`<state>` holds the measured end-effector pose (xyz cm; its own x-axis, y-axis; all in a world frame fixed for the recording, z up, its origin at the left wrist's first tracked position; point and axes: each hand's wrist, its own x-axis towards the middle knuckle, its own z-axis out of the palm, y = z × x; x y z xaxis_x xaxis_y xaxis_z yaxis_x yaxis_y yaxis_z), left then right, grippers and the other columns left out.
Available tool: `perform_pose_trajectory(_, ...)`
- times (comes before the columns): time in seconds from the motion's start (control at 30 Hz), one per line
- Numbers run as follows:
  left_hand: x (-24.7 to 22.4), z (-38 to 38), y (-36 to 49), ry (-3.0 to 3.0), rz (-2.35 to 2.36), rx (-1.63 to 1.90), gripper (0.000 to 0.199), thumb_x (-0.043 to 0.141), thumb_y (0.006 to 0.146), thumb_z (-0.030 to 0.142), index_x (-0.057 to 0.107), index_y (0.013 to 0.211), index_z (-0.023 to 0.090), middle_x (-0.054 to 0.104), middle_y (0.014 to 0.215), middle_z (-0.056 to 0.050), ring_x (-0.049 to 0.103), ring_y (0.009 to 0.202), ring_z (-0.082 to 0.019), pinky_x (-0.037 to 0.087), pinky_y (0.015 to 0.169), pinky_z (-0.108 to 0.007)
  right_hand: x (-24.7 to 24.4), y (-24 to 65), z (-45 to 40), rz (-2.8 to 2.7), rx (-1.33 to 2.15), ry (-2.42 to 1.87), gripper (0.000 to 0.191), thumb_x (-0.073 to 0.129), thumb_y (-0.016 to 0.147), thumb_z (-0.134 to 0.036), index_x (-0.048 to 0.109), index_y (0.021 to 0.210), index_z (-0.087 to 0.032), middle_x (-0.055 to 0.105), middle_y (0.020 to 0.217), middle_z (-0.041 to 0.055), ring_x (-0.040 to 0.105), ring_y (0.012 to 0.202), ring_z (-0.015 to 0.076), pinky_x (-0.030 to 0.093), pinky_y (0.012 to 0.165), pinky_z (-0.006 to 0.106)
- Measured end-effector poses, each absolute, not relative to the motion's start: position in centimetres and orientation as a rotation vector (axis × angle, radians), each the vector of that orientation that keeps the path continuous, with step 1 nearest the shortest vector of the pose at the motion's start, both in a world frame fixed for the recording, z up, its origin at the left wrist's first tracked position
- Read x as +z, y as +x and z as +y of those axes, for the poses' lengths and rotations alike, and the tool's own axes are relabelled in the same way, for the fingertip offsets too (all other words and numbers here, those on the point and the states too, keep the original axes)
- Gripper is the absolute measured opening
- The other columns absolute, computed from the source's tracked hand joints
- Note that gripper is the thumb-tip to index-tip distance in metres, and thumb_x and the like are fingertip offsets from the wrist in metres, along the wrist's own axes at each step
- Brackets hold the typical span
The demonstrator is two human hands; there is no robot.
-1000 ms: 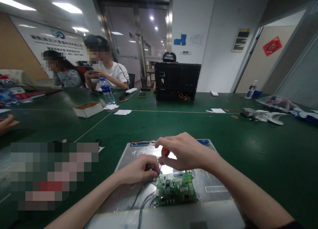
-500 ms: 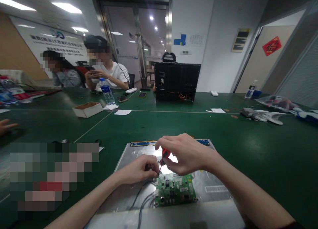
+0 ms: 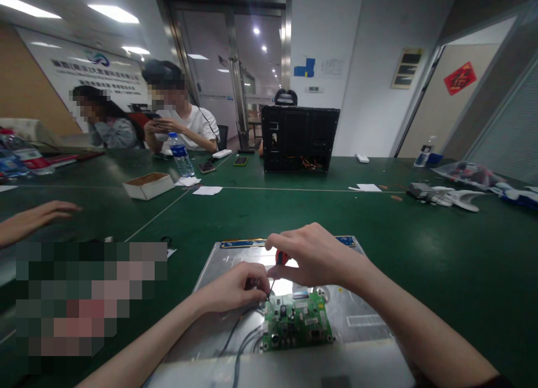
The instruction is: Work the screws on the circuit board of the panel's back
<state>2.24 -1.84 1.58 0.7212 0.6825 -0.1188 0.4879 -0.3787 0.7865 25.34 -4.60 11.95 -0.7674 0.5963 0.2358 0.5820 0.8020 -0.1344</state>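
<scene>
My right hand [image 3: 313, 259] grips a screwdriver [image 3: 281, 258] by its red-and-black handle, thumb and fingers around it. The thin shaft slants down to the upper left corner of a green circuit board [image 3: 296, 320]. There my left hand [image 3: 239, 287] has thumb and fingertips pinched together beside the screwdriver's tip; whatever lies between them is hidden. The board rests on a flat silvery display panel [image 3: 353, 301] with a blue strip [image 3: 241, 244] along its far edge. Dark cables [image 3: 239, 351] run beside the board's left side.
Beyond the panel on the green table [image 3: 420, 264] stand a black computer case [image 3: 300, 138], a water bottle [image 3: 180, 155] and a small open box [image 3: 148, 186]. A plastic part [image 3: 443, 196] lies at right. Another person's hand [image 3: 40, 220] reaches in from the left; two people sit farther back.
My right thumb and fingers have shifted slightly on the screwdriver handle. My left hand stays put. The other person's hand at left has come farther into view.
</scene>
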Motion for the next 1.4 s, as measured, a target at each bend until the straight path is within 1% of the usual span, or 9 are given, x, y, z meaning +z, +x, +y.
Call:
perform_pose_trajectory(0.13,1.42,-1.74,2.24,2.061,0.867,0.305,0.014,0.067,0.080,0.031,0.070,0.081,0.018,0.065,0.081,-0.001,0.057,0.075,-0.019,0.044,0.070,-0.029,12.09,25.55,-4.75,-2.719,0.132,-0.812,0.031,0.059,0.092,-0.031,0.054,0.119,-0.017,0.068,0.111,0.0088,0.062,0.077,0.0167,0.032,0.055,0.028)
perform_pose_trajectory(0.23,1.46,-1.76,2.28,2.065,0.859,0.313,0.013,0.067,0.079,0.031,0.069,0.079,0.018,0.065,0.080,-0.001,0.057,0.075,-0.019,0.044,0.070,-0.029,12.26,25.55,-4.91,-2.734,0.154,-0.785,0.034,0.057,0.086,-0.024,0.053,0.119,-0.015,0.067,0.110,0.0095,0.060,0.076,0.0170,0.031,0.054,0.028)
perform_pose_trajectory(0.33,1.63,-1.87,2.34,2.065,0.876,0.300,0.011,0.066,0.078,0.028,0.069,0.080,0.018,0.066,0.080,-0.001,0.057,0.075,-0.019,0.044,0.069,-0.028,12.41,25.40,-5.01,-2.740,0.186,-0.802,0.036,0.056,0.087,-0.020,0.053,0.122,-0.015,0.069,0.110,0.0088,0.060,0.076,0.0164,0.032,0.056,0.028)
perform_pose_trajectory(0.67,1.57,-1.85,2.21,2.074,0.886,0.293,0.012,0.064,0.079,0.027,0.070,0.084,0.018,0.066,0.083,-0.002,0.059,0.077,-0.020,0.045,0.070,-0.029,12.09,25.27,-4.74,-2.731,0.139,-0.869,0.024,0.060,0.096,-0.032,0.057,0.116,-0.019,0.074,0.101,0.0042,0.065,0.077,0.0164,0.032,0.058,0.028)
perform_pose_trajectory(0.87,1.58,-1.74,2.26,2.092,0.841,0.308,0.013,0.065,0.081,0.031,0.068,0.081,0.018,0.065,0.082,-0.002,0.057,0.077,-0.020,0.044,0.070,-0.029,12.40,25.59,-5.01,-2.729,0.198,-0.770,0.032,0.060,0.086,-0.021,0.055,0.117,-0.015,0.070,0.109,0.0070,0.062,0.079,0.0160,0.033,0.058,0.029)
perform_pose_trajectory(0.97,1.74,-1.83,2.31,2.084,0.841,0.306,0.011,0.065,0.080,0.029,0.068,0.080,0.018,0.065,0.081,-0.002,0.058,0.076,-0.020,0.043,0.070,-0.029,12.54,25.51,-5.09,-2.730,0.200,-0.789,0.031,0.058,0.085,-0.018,0.056,0.116,-0.015,0.069,0.107,0.0065,0.060,0.076,0.0151,0.032,0.057,0.029)
perform_pose_trajectory(1.17,1.74,-1.91,2.30,2.060,0.873,0.291,0.010,0.064,0.081,0.026,0.068,0.082,0.018,0.064,0.081,-0.001,0.057,0.075,-0.019,0.043,0.069,-0.029,12.23,25.17,-4.85,-2.706,0.153,-0.869,0.021,0.058,0.094,-0.025,0.058,0.114,-0.017,0.073,0.099,0.0039,0.060,0.071,0.0143,0.029,0.055,0.027)
perform_pose_trajectory(1.27,1.61,-1.87,2.30,2.051,0.880,0.281,0.010,0.064,0.081,0.026,0.069,0.083,0.018,0.063,0.080,-0.001,0.057,0.074,-0.018,0.043,0.068,-0.029,12.10,25.15,-4.74,-2.711,0.135,-0.872,0.022,0.059,0.097,-0.030,0.058,0.115,-0.018,0.074,0.098,0.0034,0.063,0.073,0.0153,0.030,0.056,0.027)
perform_pose_trajectory(1.4,1.53,-1.81,2.31,2.053,0.875,0.288,0.010,0.064,0.079,0.026,0.069,0.083,0.017,0.064,0.080,-0.001,0.057,0.075,-0.019,0.044,0.070,-0.029,12.11,25.43,-4.75,-2.720,0.172,-0.828,0.026,0.059,0.094,-0.028,0.056,0.117,-0.018,0.072,0.104,0.0050,0.064,0.079,0.0163,0.035,0.059,0.028)
